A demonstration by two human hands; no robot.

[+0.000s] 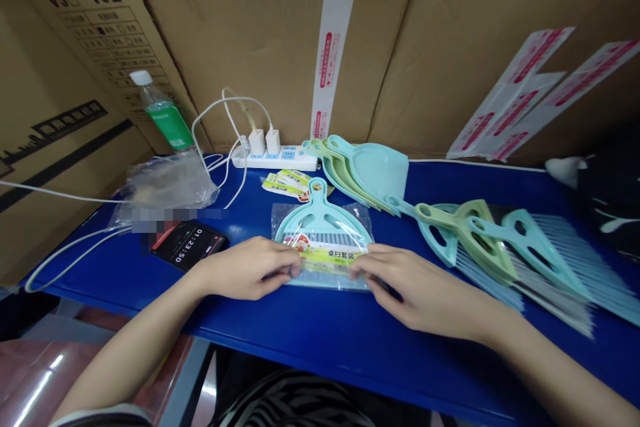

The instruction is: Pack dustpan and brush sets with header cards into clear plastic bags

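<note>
A light blue dustpan-and-brush set in a clear plastic bag (323, 227) lies flat on the blue table (320, 333), with a yellow-green label card across its near part. My left hand (250, 267) rests on the bag's near left corner, fingers curled and pinching the edge. My right hand (415, 283) pinches the bag's near right corner in the same way. Both hands press the near edge of the bag down on the table.
A stack of blue and green dustpans (365, 173) and a heap of small brushes (515, 247) lie to the right. Label cards (287, 183), a power strip with chargers (275, 157), a water bottle (165, 113), clear bags (165, 183) and a phone timer (190, 243) stand left. Cardboard boxes wall the back.
</note>
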